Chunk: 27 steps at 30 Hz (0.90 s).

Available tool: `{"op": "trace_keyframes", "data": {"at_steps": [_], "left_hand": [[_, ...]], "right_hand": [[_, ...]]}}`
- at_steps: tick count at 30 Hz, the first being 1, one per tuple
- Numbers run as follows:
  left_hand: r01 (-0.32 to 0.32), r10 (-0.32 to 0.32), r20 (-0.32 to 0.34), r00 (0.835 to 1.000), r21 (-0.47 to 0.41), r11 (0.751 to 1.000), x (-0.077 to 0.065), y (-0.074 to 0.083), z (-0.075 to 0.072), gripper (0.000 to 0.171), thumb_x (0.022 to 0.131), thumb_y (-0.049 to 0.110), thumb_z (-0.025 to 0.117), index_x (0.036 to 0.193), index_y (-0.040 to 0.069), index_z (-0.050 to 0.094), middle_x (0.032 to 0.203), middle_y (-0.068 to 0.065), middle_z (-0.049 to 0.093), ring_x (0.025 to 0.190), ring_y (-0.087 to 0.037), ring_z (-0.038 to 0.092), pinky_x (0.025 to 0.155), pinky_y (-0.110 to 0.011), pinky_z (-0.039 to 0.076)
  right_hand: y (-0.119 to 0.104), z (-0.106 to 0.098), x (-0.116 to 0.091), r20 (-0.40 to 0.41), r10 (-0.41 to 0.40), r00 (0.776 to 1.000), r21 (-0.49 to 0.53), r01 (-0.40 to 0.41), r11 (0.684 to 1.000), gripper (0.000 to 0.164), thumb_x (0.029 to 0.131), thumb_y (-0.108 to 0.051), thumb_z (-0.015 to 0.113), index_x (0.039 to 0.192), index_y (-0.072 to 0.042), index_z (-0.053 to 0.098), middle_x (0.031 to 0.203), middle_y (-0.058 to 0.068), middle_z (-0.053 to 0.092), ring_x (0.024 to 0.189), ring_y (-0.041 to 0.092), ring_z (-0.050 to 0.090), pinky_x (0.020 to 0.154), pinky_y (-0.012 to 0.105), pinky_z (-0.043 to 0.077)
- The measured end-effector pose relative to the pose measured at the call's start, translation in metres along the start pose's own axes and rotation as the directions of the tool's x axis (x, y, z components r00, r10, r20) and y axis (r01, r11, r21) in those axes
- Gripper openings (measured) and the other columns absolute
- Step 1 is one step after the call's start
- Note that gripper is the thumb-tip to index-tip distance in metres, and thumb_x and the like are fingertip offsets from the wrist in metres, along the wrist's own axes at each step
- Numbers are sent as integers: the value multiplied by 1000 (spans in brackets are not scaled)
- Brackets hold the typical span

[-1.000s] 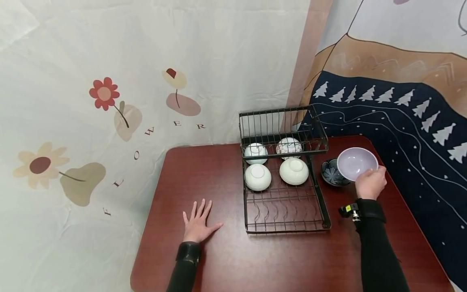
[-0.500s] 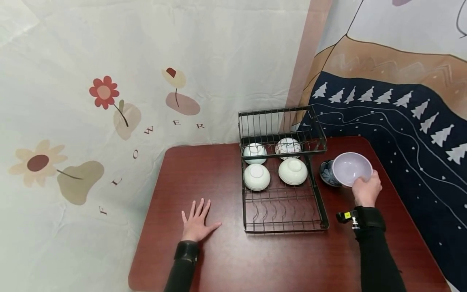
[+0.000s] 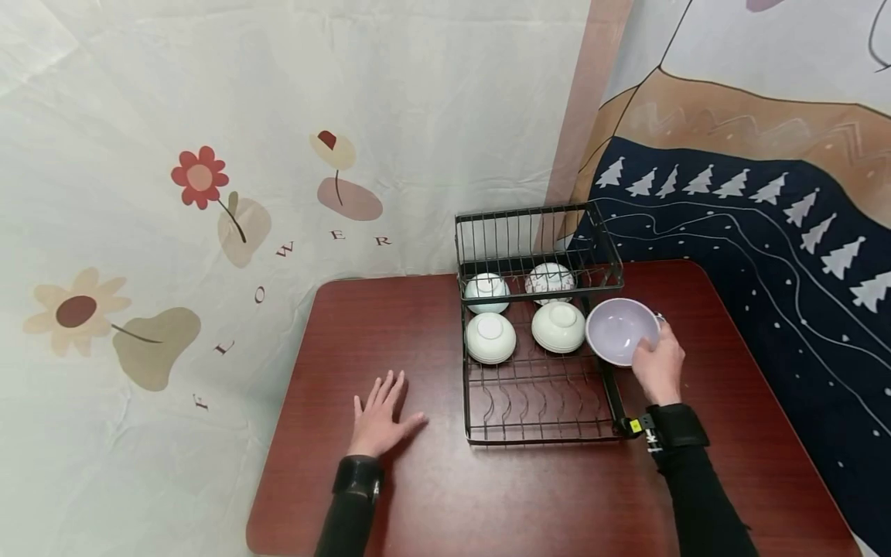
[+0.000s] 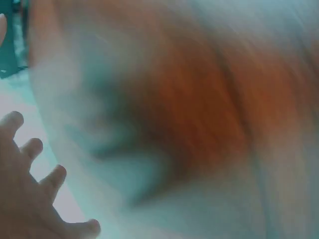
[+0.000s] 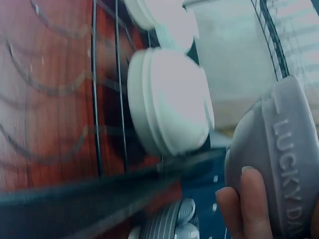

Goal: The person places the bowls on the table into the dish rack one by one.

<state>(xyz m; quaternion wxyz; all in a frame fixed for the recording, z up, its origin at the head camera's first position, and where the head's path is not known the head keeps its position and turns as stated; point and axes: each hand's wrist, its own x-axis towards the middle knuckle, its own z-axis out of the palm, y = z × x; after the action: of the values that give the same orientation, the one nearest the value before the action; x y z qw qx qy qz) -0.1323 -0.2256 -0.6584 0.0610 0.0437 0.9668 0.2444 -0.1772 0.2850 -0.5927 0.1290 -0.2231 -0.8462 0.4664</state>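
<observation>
My right hand (image 3: 658,370) grips a lavender bowl (image 3: 619,331) by its right rim, thumb on the inside. Mouth up, it hangs over the right edge of the black dish rack (image 3: 536,442). In the right wrist view my fingers (image 5: 254,199) press the outside of this bowl, where raised letters "LUCKY DA" show. Upside down in the rack lie a white bowl (image 3: 490,339), a cream bowl (image 3: 559,327), a pale bowl (image 3: 486,290) and a patterned bowl (image 3: 550,280). My left hand (image 3: 379,422) rests on the table with fingers spread, holding nothing.
A striped dark bowl (image 5: 164,221) shows low in the right wrist view; the lavender bowl mostly hides it from the head. The rack's upper tier (image 3: 539,232) overhangs the back bowls. Patterned cloths hang behind the reddish-brown table (image 3: 487,503). The left wrist view is mostly blurred.
My right hand has carried the lavender bowl left and slightly toward me, from above the dark bowl to the rack's right edge. The left hand has barely shifted.
</observation>
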Motion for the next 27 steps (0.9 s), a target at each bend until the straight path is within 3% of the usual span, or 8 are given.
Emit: {"op": "trace_keyframes", "data": {"at_steps": [4, 9, 12, 17, 19, 23, 25, 27], "left_hand": [[-84, 78, -101, 992, -60, 995, 2, 19, -3, 79, 105, 52, 67, 173, 21, 41, 179, -11, 41, 166, -41, 39, 132, -74, 27], [-200, 167, -203, 965, -155, 968, 5, 49, -6, 66, 110, 40, 64, 169, 18, 47, 166, -14, 57, 149, -40, 59, 115, -70, 50], [-235, 184, -193, 964, -288, 928, 7, 67, -6, 62, 112, 35, 61, 169, 16, 46, 159, -18, 63, 126, -36, 72, 103, -60, 60], [-244, 188, -158, 969, -518, 820, 10, 90, -6, 58, 115, 26, 56, 168, 9, 44, 153, -22, 66, 102, -38, 76, 87, -36, 64], [-240, 194, -141, 971, -567, 788, 12, 98, -6, 56, 115, 25, 55, 168, 9, 45, 152, -23, 67, 101, -44, 76, 82, -37, 66], [-229, 225, -89, 970, -635, 738, 18, 113, -5, 54, 116, 23, 54, 167, 9, 45, 150, -26, 67, 97, -51, 74, 73, -50, 67], [-225, 243, -64, 968, -654, 722, 21, 119, -6, 53, 117, 22, 53, 167, 7, 45, 149, -27, 68, 92, -48, 74, 72, -52, 66], [-221, 256, -48, 965, -670, 708, 23, 125, -6, 53, 118, 21, 51, 167, 4, 45, 147, -28, 68, 89, -38, 75, 72, -50, 66]], "right_hand": [[25, 26, 6, 18, -135, 991, -58, 136, 989, 49, 102, -10, 50, 148, 6, 57, 140, 42, 62, 129, 62, 57, 108, 72, 47], [43, 61, 5, 92, -284, 954, -21, 287, 958, 44, 102, -11, 56, 142, 4, 62, 133, 39, 65, 122, 59, 61, 102, 65, 50], [39, 80, -3, 134, -338, 932, -33, 345, 938, 41, 104, -11, 55, 142, 2, 63, 132, 34, 66, 121, 53, 62, 101, 61, 52], [-13, 87, -36, 221, -376, 900, -14, 388, 922, 40, 104, -4, 53, 141, 6, 62, 133, 36, 65, 124, 57, 63, 103, 68, 52], [-29, 91, -46, 249, -393, 885, 20, 401, 916, 40, 103, -2, 53, 140, 9, 62, 132, 39, 64, 124, 59, 62, 103, 72, 52], [-30, 114, -47, 255, -438, 862, 23, 448, 894, 37, 103, -3, 55, 139, 5, 64, 128, 35, 66, 120, 54, 65, 101, 67, 55], [-24, 126, -44, 248, -467, 849, 42, 472, 881, 37, 103, -6, 56, 139, 3, 65, 128, 33, 68, 119, 50, 67, 102, 61, 57], [-41, 123, -52, 286, -463, 839, 68, 464, 883, 39, 103, -3, 54, 140, 5, 64, 129, 35, 67, 120, 54, 66, 102, 66, 55]]}}
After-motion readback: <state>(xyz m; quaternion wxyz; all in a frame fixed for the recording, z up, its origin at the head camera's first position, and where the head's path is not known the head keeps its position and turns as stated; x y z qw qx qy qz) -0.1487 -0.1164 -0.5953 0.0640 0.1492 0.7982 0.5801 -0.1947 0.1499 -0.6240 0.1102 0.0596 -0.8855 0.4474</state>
